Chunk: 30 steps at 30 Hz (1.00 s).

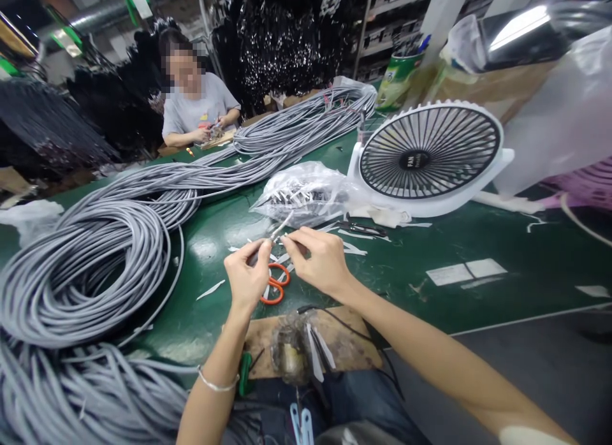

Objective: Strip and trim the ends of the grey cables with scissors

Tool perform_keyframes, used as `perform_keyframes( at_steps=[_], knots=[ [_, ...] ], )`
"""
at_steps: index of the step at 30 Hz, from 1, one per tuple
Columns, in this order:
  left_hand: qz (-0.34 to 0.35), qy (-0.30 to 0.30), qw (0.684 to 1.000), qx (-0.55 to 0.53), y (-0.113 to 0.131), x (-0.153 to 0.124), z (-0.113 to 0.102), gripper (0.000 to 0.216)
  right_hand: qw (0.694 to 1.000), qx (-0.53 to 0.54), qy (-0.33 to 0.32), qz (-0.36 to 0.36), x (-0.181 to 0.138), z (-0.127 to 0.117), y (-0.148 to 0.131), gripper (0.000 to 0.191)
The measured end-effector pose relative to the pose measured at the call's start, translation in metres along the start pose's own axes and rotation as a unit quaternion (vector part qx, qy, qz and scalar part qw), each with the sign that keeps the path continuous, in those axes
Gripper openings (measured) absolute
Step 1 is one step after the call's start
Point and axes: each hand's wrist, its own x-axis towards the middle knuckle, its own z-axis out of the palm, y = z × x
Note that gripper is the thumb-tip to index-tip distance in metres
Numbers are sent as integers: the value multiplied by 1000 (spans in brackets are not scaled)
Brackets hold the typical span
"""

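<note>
My left hand point(248, 276) is closed in a pinch on a thin pale cable end point(282, 226), which points up and away from me. Close beside it, the thumb and fingers of my right hand point(319, 257) are pinched together at the cable; whatever sits between them is too small to make out. Just below the fingertips lie orange-handled scissors point(276, 297) among white strips point(354, 248). A clear plastic bag point(303, 193) of small black and white parts lies just beyond my hands.
Grey cable coils point(90, 273) cover the left side and run along the back. A white fan point(428, 161) stands at right, near black tweezers point(361, 229). A wooden board point(344, 343) with a small metal device point(289, 354) lies before me. Another person point(198, 107) works across the table.
</note>
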Motion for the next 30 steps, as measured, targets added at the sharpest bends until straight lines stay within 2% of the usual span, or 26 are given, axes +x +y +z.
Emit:
perform_keyframes(
  at_steps=[10,16,18,22,25,27,30],
  knots=[
    [12,-13,1000,9,-1,-3,-1,26,999,42,-12,30,3,-1,0,30],
    [0,-51,999,-6,0,-3,1,26,973,208,-63,78,4,4,2,31],
    [-18,-55,998,-32,0,-2,2,26,974,215,-42,56,3,6,2,29],
    [-43,-43,994,-91,-1,-2,5,25,983,177,13,-44,0,6,0,28],
    [-57,-35,991,-119,-2,-3,5,25,984,157,19,-84,0,5,-2,27],
    [-57,-29,990,-124,-3,-4,4,24,985,161,6,-69,0,5,-4,27],
    [-46,-29,992,-118,-3,-6,3,22,978,208,-24,11,1,6,-6,29]
  ],
)
